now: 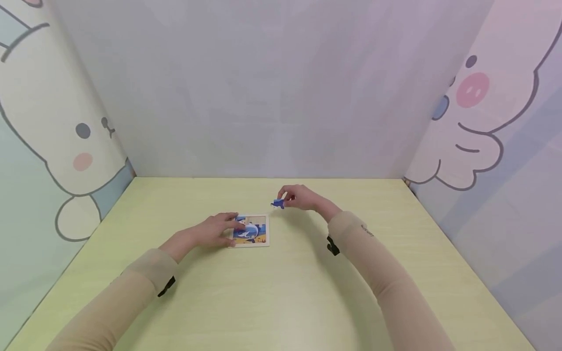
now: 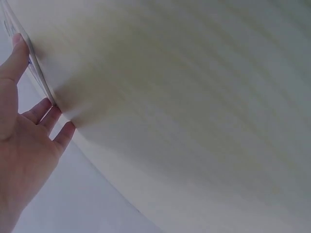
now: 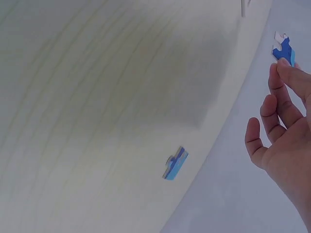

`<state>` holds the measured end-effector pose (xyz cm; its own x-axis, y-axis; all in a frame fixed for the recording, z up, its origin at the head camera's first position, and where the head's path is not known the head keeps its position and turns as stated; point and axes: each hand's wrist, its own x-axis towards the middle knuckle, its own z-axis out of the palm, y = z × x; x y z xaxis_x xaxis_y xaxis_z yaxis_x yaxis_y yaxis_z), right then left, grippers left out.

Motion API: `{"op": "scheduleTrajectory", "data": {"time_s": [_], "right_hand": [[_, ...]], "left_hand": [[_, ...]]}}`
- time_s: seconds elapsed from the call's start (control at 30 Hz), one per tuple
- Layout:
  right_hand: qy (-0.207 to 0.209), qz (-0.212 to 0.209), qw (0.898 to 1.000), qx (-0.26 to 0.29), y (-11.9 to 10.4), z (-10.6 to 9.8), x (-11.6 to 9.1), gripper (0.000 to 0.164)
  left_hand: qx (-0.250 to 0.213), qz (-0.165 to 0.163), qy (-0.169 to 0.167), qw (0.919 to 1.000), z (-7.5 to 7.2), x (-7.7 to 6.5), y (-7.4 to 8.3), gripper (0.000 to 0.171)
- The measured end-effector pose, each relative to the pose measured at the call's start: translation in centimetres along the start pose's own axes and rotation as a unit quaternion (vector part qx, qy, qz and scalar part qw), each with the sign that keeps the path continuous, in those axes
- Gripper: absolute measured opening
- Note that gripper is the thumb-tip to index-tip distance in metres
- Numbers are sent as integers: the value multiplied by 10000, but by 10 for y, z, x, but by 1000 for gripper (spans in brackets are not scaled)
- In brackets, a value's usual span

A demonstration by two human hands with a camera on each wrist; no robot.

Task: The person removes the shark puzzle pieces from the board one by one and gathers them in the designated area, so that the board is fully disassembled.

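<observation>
A jigsaw puzzle board [image 1: 268,231] with a white frame and a blue and orange sea picture lies on the table. My left hand [image 1: 215,230] rests on its left side, one finger reaching over the picture. In the left wrist view, the fingers of that hand [image 2: 29,145] touch the board's edge and the tabletop. Above the board's far right corner, my right hand [image 1: 300,197] pinches a blue puzzle piece [image 1: 277,203] between thumb and fingertips. The right wrist view shows this held piece [image 3: 285,50] raised off the table, its white part pointing away from the hand.
Another blue puzzle piece [image 3: 175,164] lies on the table in the right wrist view; I cannot make it out in the head view. The pale yellow table [image 1: 281,297] meets a plain back wall [image 1: 272,97] and side walls with cartoon animals.
</observation>
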<state>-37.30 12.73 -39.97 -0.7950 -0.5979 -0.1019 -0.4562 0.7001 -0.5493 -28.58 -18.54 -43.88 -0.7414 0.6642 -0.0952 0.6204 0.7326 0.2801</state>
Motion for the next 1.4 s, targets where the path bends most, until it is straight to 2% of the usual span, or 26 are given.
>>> {"op": "scheduleTrajectory", "data": {"time_s": [0.33, 0.6, 0.77, 0.9, 1.17, 1.4], "right_hand": [[313, 317, 9990, 7, 29, -11, -6, 19], [334, 646, 9972, -177, 44, -14, -14, 21], [220, 843, 9962, 36, 52, -12, -20, 22], [301, 957, 9949, 135, 58, -8, -19, 21], [497, 985, 9939, 0, 61, -3, -15, 20], [486, 972, 9938, -216, 57, -3, -16, 24]], "left_hand": [[-69, -21, -26, 10000, -1, -1, 0, 54], [-107, -23, -23, 9999, -2, -2, 2, 54], [-43, -22, -26, 10000, -2, -3, 1, 54], [0, -27, -39, 10000, -2, -2, 0, 54], [-131, 24, 25, 9999, -2, -3, 2, 54], [-173, -100, -38, 9998, -2, -4, 3, 55]]}}
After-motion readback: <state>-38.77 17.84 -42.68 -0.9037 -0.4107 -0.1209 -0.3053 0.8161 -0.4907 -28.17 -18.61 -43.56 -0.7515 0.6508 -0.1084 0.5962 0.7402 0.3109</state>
